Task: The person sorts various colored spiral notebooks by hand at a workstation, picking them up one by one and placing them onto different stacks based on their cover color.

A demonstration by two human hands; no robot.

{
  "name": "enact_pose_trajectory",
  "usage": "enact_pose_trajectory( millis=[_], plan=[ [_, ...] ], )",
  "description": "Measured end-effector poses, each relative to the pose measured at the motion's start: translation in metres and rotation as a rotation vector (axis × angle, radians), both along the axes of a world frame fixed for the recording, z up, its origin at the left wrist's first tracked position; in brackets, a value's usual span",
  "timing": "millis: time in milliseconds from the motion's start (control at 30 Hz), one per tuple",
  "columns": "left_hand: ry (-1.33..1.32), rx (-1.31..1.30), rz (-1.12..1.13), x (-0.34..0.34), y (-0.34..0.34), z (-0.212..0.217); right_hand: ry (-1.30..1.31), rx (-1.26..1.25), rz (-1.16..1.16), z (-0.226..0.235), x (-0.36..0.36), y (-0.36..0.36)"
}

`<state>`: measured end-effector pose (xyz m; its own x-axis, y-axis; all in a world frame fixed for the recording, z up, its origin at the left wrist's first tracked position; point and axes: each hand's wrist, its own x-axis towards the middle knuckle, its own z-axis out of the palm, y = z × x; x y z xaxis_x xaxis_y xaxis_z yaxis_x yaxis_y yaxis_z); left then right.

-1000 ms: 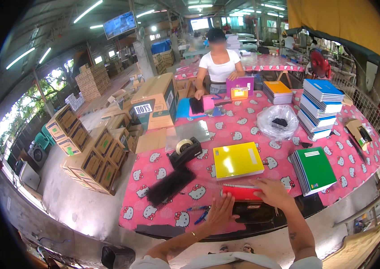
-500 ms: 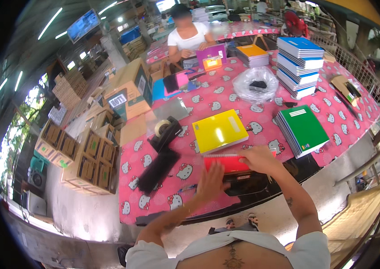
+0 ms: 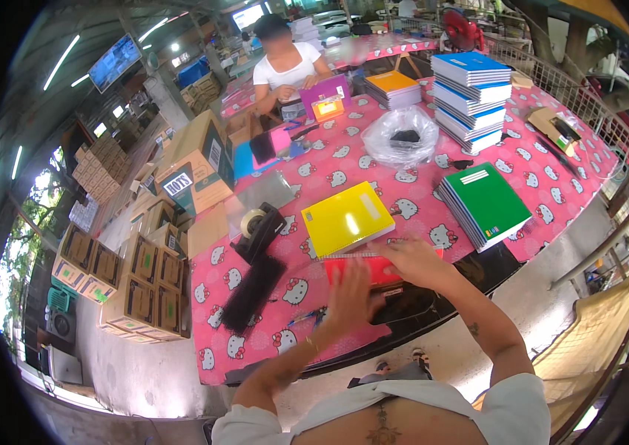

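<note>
Red spiral-bound notebook (image 3: 382, 273): lay beneath and between the fingers of both hands.
Black mesh-like bundle (image 3: 253, 297): lay well left of the left fingers.
Glossy yellow spiral-bound notebook (image 3: 348, 219): lay just beyond the fingers.
Left hand (image 3: 351, 293): had fingers stretched, loosely spread, over the red notebook's left end; blur hid whether they touched.
Right hand (image 3: 412, 263): had fingers bent over its far side; whether they gripped, I could not tell.
Handwork: seemed to be steadying or aligning; the next move apparently called for even, gentle pressure.
Red cover: was partly hidden by both hands; the dark glossy item (image 3: 419, 302) nearer than the fingers was hard to make out.
</note>
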<state>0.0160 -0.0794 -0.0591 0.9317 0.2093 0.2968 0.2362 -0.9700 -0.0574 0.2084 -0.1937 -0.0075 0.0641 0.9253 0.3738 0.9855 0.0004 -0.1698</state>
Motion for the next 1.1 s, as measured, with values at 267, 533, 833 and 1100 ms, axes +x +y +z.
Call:
enact_pose_trajectory(
  millis=[267,533,833,1100],
  plan=[
    [-0.019,-0.194,-0.087,0.001,0.029,0.056,1.250,0.112,0.112,-0.040,0.039,-0.059],
    [-0.207,0.013,0.043,0.009,-0.018,0.006,1.349,-0.097,0.011,-0.038,0.037,-0.052],
    [0.081,0.046,-0.036,0.017,-0.011,-0.028,1.390,-0.033,0.088,-0.059,0.049,-0.043],
    [0.060,0.219,-0.031,0.045,-0.011,0.003,1.360,0.002,0.135,-0.047,0.041,-0.046]
  ],
)
